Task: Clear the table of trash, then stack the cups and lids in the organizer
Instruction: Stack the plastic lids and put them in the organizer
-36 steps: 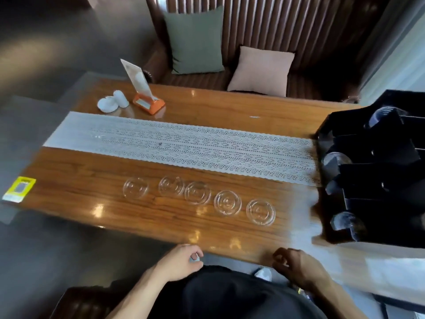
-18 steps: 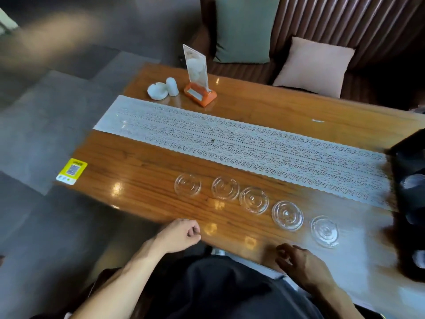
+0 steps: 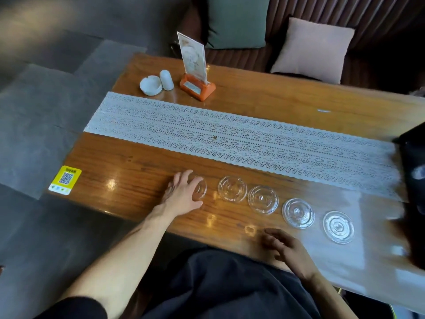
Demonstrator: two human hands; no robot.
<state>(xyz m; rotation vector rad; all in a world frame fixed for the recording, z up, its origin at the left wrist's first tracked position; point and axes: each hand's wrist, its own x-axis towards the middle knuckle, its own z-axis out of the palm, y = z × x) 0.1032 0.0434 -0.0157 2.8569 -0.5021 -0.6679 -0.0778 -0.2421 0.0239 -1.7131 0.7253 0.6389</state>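
Observation:
Several clear plastic lids lie in a row on the wooden table (image 3: 142,157) near its front edge. My left hand (image 3: 181,196) lies over the leftmost lid (image 3: 202,189), fingers spread on its top and thumb at its near rim. The other lids (image 3: 232,188) (image 3: 262,199) (image 3: 298,213) (image 3: 338,227) sit untouched to the right. My right hand (image 3: 287,247) hovers over the table's front edge with fingers spread, holding nothing. The black organizer (image 3: 414,155) shows only partly at the right edge.
A white lace runner (image 3: 230,137) crosses the table's middle. At the back left stand a white ashtray (image 3: 150,85), a white shaker (image 3: 166,79) and an orange menu stand (image 3: 197,85). A yellow QR sticker (image 3: 65,179) marks the front left corner. Cushions lie on the bench behind.
My left hand has moved forward from the table's edge onto the leftmost lid. My right hand has uncurled its fingers. The view has swung left, pushing the organizer almost out of frame.

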